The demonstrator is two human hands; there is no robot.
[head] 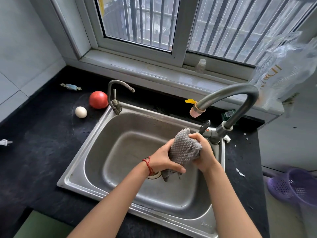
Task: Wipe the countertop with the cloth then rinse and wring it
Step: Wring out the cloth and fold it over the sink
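Both hands clamp the cloth (185, 148) over the sink (96, 134): left hand (164, 160) grips the lower end, right hand (202, 152) the upper. Long axis runs between the 2 fists, so opposite twists should wring it. No water from the tap (240, 93).

Soft daylight reaches you through the window (171, 28) and falls evenly, leaving only faint shadows below it. Pale glare lies on the sink (96, 141) rim beneath the window, while the dark countertop (42, 152) stays dim. You see wide-angle bending and slight blur at the edges, far from the window.
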